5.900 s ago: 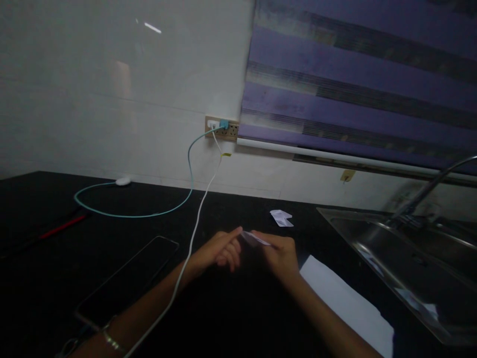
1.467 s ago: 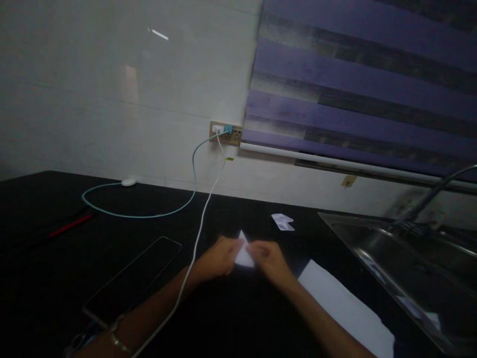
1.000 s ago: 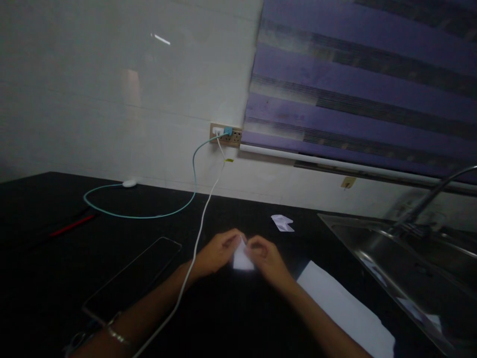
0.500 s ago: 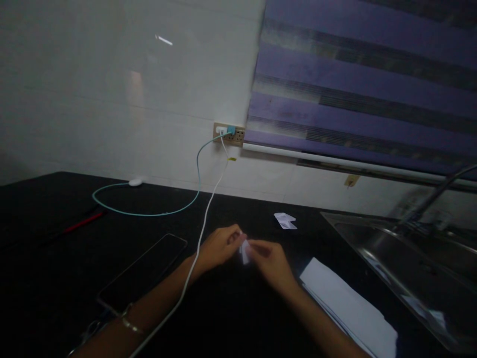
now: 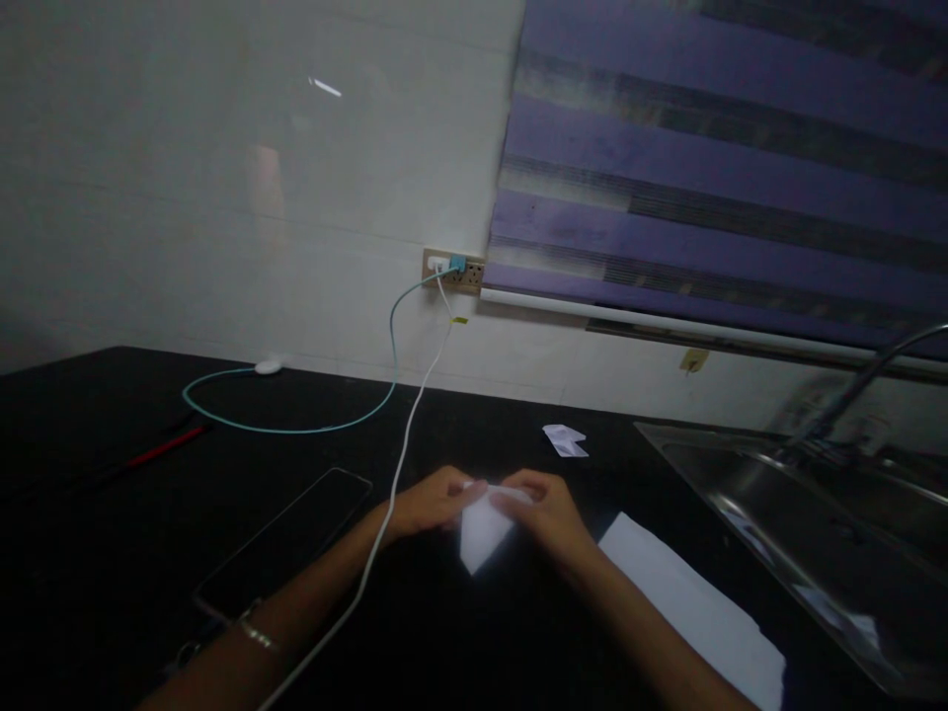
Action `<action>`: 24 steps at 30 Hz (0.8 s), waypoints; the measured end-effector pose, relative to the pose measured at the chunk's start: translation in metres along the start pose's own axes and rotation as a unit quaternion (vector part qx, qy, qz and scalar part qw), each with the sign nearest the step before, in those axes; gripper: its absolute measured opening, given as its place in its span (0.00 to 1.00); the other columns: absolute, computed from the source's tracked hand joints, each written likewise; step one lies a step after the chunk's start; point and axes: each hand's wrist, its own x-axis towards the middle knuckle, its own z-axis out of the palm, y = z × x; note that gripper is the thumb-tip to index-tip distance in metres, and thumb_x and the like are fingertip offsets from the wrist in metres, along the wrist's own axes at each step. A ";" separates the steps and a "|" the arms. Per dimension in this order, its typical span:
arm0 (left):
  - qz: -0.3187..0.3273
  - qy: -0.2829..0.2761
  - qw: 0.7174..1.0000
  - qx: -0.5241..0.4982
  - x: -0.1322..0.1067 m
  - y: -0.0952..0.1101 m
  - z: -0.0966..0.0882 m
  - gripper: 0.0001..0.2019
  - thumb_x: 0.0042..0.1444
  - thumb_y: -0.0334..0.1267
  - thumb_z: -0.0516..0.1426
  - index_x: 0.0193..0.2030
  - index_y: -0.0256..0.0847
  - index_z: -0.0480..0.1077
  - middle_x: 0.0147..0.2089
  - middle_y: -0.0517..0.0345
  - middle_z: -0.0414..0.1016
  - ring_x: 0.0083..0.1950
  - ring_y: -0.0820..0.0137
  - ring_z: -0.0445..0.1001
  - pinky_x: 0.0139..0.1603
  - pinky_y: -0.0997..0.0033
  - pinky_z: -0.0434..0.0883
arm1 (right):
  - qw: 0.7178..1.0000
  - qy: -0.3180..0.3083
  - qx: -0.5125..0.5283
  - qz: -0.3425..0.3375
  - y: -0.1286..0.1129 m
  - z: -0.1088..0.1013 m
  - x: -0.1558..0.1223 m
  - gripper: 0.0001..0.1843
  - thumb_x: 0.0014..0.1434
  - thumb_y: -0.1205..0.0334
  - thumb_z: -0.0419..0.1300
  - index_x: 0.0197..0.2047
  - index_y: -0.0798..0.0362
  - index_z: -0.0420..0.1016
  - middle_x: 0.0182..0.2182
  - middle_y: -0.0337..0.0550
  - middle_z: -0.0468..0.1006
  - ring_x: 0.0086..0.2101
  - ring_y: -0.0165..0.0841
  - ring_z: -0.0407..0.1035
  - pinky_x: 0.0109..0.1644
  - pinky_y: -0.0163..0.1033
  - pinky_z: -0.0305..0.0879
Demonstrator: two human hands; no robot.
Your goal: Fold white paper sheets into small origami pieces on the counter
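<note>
A small folded white paper (image 5: pixel 480 528) hangs point-down between my two hands over the black counter (image 5: pixel 111 513). My left hand (image 5: pixel 428 502) pinches its upper left edge with curled fingers. On the other side, my right hand (image 5: pixel 544 512) grips the upper right edge, fingers closed. A metal bracelet (image 5: pixel 257 635) shows on my left wrist.
A dark phone (image 5: pixel 285 541) lies left of my arm, with a white cable (image 5: pixel 404 434) running up to the wall socket (image 5: pixel 453 267). A teal cable (image 5: pixel 296 420) loops at the back. White sheets (image 5: pixel 688 607) lie at right beside a steel sink (image 5: pixel 807 538). Another folded paper (image 5: pixel 565 440) sits farther back.
The paper has been turned and opened out: it now hangs as a point-down triangle, where half a second ago only a thin sliver showed. Both hands have shifted slightly toward me.
</note>
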 end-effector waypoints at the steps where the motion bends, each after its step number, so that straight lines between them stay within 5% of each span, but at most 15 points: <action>1: -0.002 0.006 1.000 -0.003 0.000 0.000 0.000 0.27 0.61 0.57 0.44 0.22 0.37 0.62 0.17 0.65 0.58 0.17 0.78 0.56 0.19 0.78 0.54 | 1.000 0.009 0.012 -0.002 0.001 0.000 0.001 0.15 0.42 0.55 0.70 0.29 0.57 0.77 0.26 0.42 0.78 0.27 0.32 0.70 0.31 0.35 0.63; 6: 0.028 0.126 0.992 -0.003 0.006 -0.004 0.001 0.27 0.62 0.56 0.42 0.24 0.36 0.64 0.18 0.64 0.59 0.18 0.78 0.58 0.20 0.78 0.55 | 0.993 0.002 0.117 0.011 0.006 -0.001 0.006 0.25 0.44 0.52 0.69 0.43 0.57 0.75 0.30 0.45 0.79 0.29 0.34 0.73 0.36 0.40 0.69; 9: 0.019 0.165 0.986 0.018 0.007 -0.005 -0.001 0.25 0.62 0.55 0.44 0.28 0.36 0.66 0.18 0.66 0.59 0.18 0.78 0.58 0.20 0.78 0.55 | 0.995 0.019 0.094 -0.013 0.006 -0.003 0.006 0.30 0.45 0.53 0.69 0.49 0.58 0.72 0.30 0.45 0.80 0.30 0.35 0.74 0.38 0.41 0.70; 17: -0.006 -0.051 0.999 0.015 -0.003 0.011 0.001 0.24 0.57 0.56 0.53 0.25 0.34 0.70 0.22 0.59 0.69 0.23 0.75 0.67 0.27 0.77 0.63 | 0.994 0.076 -0.059 -0.047 0.002 -0.002 0.002 0.17 0.51 0.56 0.65 0.41 0.58 0.79 0.38 0.53 0.81 0.37 0.43 0.76 0.39 0.45 0.72; 20: -0.030 -0.045 0.998 0.034 -0.001 0.011 0.005 0.28 0.58 0.59 0.48 0.25 0.34 0.70 0.22 0.58 0.70 0.23 0.74 0.68 0.26 0.77 0.63 | 0.990 0.036 -0.106 -0.084 0.001 0.002 -0.002 0.15 0.56 0.57 0.60 0.43 0.56 0.79 0.42 0.52 0.80 0.41 0.43 0.75 0.44 0.47 0.71; 24: -0.056 0.041 0.993 0.095 0.007 -0.001 0.013 0.33 0.59 0.61 0.42 0.20 0.35 0.68 0.17 0.59 0.66 0.18 0.74 0.65 0.21 0.77 0.62 | 0.961 0.030 -0.225 -0.157 0.000 0.005 -0.009 0.17 0.60 0.59 0.56 0.50 0.54 0.76 0.49 0.51 0.76 0.50 0.43 0.70 0.56 0.50 0.64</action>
